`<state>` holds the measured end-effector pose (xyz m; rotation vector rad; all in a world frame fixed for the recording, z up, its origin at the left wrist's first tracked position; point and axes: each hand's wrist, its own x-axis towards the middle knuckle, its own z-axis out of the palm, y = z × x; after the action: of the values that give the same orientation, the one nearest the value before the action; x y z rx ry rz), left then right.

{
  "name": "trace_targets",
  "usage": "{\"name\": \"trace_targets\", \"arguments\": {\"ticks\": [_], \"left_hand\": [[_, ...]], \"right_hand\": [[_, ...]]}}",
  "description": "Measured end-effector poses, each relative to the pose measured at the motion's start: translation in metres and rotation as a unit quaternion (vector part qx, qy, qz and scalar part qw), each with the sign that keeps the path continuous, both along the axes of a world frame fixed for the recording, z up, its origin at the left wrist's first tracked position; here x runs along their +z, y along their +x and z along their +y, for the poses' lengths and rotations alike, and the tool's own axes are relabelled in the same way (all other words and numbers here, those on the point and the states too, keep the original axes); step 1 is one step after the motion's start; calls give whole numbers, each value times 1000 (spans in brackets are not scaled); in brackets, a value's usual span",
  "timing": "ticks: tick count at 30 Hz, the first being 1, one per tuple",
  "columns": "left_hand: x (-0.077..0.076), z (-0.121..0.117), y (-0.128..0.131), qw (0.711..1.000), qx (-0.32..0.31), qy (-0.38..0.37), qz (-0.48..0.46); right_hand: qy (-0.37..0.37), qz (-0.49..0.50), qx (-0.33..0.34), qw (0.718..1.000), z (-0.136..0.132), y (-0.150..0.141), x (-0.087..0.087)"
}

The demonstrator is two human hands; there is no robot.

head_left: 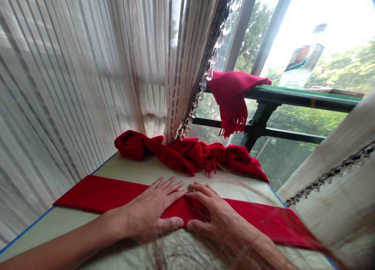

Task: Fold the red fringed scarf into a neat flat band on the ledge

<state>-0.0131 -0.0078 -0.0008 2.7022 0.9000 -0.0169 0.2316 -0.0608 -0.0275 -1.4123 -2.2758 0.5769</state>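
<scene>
A red scarf [102,192], folded into a long flat strip, lies across the pale table from its left edge to its right edge. My left hand [152,207] rests flat on the middle of the strip, fingers stretched out and apart. Close beside it, my right hand [209,209] lies on the same strip, its fingers extended and slightly bent. The two thumbs nearly meet at the near edge of the scarf. Strands of hair blur across the lower part of the view and over my right forearm.
Crumpled red scarves [187,152] with fringes lie along the table's far edge. Another red fringed scarf [231,98] hangs over the dark window rail [307,98]. A clear bottle [304,63] stands on the ledge. A striped sheer curtain [88,67] borders the pale table [38,227] at left.
</scene>
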Motion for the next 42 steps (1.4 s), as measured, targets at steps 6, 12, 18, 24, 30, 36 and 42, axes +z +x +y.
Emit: {"name": "trace_targets", "arguments": {"ticks": [6,12,18,24,30,36,42], "left_hand": [[-3,0,-2,1000,2,5,-11],[-4,0,-3,1000,5,1,-24],[5,-5,0,1000,6,-10,-5],[-13,3,-6,999,-18,10,-33],[-26,11,-12,995,-43,38,-75],[-23,8,-9,997,-36,45,-53],[-27,9,-11,995,-42,52,-74]], "right_hand": [[15,-22,-6,1000,0,-2,1],[37,-44,-47,997,-4,-12,-1],[27,-63,-49,996,-7,-14,0],[14,-68,-41,997,-7,-12,5],[-9,-81,-38,996,-5,-7,6],[2,-106,-17,994,2,-4,0],[30,-134,-38,990,-3,-21,1]]}}
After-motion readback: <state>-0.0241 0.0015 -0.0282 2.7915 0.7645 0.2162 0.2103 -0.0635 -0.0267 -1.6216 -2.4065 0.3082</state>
